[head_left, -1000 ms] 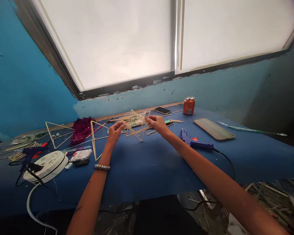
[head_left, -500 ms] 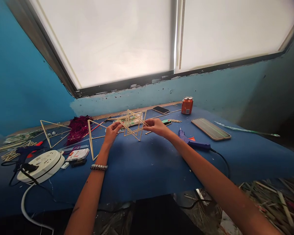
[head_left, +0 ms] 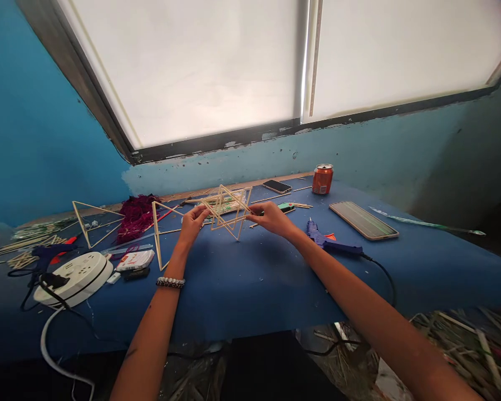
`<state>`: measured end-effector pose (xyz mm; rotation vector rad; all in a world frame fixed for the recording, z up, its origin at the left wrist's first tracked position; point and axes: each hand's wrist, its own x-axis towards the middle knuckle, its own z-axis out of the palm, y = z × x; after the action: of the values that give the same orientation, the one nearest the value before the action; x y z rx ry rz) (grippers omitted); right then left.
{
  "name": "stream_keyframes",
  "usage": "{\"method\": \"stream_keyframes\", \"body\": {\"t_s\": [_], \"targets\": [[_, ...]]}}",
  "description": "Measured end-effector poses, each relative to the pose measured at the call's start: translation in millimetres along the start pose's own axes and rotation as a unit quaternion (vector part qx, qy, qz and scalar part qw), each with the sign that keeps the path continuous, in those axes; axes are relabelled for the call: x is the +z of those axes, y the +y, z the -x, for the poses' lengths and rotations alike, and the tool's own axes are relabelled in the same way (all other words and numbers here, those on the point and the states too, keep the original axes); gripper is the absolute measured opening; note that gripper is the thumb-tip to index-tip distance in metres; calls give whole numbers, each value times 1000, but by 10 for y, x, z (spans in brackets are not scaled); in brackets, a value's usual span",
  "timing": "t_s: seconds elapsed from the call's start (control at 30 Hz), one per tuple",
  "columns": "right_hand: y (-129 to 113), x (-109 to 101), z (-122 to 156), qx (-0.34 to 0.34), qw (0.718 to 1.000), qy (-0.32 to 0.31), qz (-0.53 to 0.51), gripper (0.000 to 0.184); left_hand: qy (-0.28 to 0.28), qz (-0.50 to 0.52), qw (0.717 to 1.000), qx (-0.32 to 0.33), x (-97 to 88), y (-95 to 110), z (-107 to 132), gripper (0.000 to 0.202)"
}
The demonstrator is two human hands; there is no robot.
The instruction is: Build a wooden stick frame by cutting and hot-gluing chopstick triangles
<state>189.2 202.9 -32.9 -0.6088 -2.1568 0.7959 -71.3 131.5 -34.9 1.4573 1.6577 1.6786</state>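
"Holding what, and where?"

"Stick star (head_left: 230, 221), mid-picture, between both hands. Can't tell if its lowest corner touches the blue table (head_left: 254, 301)."

"Fingers?"

"Left hand (head_left: 193, 225): thumb and fingertips pinched on the star's left side. Right hand (head_left: 271, 219): likewise clamped on its right side."

"Nearby?"

"Stick triangle (head_left: 157, 236) just left of the left hand. Purple glue gun (head_left: 334, 243) right of centre, orange can (head_left: 323, 179) behind it, tan-rimmed phone (head_left: 364, 220) farther right. White power strip (head_left: 77, 278), lower left."
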Motion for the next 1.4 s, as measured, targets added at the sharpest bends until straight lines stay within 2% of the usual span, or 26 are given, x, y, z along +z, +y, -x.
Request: {"method": "stream_keyframes", "body": {"t_s": [0.17, 0.37, 0.6, 0.77, 0.93, 1.1, 1.23, 1.3, 1.4], "targets": [[-30, -3, 20, -1, 1000, -22, -21, 33, 3, 10, 1000, -3, -13, -16, -16, 58], [-27, 36, 18, 40, 999, -24, -24, 28, -11, 17, 1000, -15, -22, -10, -19, 52], [59, 42, -60, 83, 994, -5, -64, 39, -13, 51, 998, -34, -14, 15, -3, 46], [53, 50, -79, 94, 989, -14, -111, 33, -25, 71, 996, -51, -12, 52, 26, 45], [21, 51, -87, 135, 982, -17, -135, 28, -29, 61, 997, -47, -15, 81, 41, 47], [-18, 37, -50, 175, 973, -54, -140, 28, -19, -5, 999, -29, -45, 77, 48, 41], [-37, 25, 9, 182, 978, -64, -85, 35, 7, -127, 992, -10, -87, 67, 93, 37], [-54, 21, 26, 172, 984, -35, -41, 42, 31, -186, 982, 6, -110, 72, 121, 36], [-89, 9, 22, 147, 987, 57, 13, 54, 66, -240, 968, 36, -137, 91, 146, 42]]}}
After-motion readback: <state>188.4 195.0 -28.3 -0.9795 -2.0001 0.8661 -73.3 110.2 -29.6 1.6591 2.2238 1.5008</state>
